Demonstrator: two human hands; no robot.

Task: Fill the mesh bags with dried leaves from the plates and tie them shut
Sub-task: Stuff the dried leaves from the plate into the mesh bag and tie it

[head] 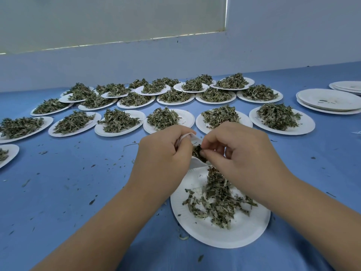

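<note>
Two hands: the left hand and right hand meet just above the far rim of the near paper plate.
Left grip: fingers curled round a white mesh bag, its mouth turned toward the right hand.
Right grip: fingertips pinching a clump of dried leaves at that mouth.
Key relation: the opening lies immediately left of the pinch. The bag's long axis is mostly hidden in the fist.
Leaf pile: on the near plate, below the right hand, which is the nearer one for the next pinch.
Step, as judged: filling, with the bag not yet tied.
Beyond: rows of full plates, a stack of empty plates at far right, and crumbs on the blue tabletop.
</note>
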